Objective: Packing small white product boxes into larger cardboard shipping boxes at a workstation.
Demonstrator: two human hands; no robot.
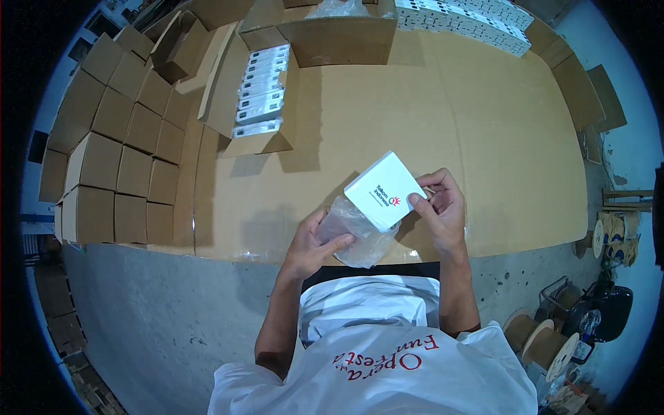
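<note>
White box (384, 190), flat and square with a small printed mark, sits half inside a clear plastic bag (356, 232). Right hand (443, 211) pinches the box's right edge. Left hand (315, 245) grips the bag, fingers curled.

Stacked brown cartons (114, 159) (left), cable spools (546, 342)

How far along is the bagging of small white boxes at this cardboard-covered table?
Done: an open carton already holds a row of white boxes. In hand: the right hand holds a white box at the mouth of a clear plastic bag held by the left hand. Left: more white boxes wait at the far edge.
</note>
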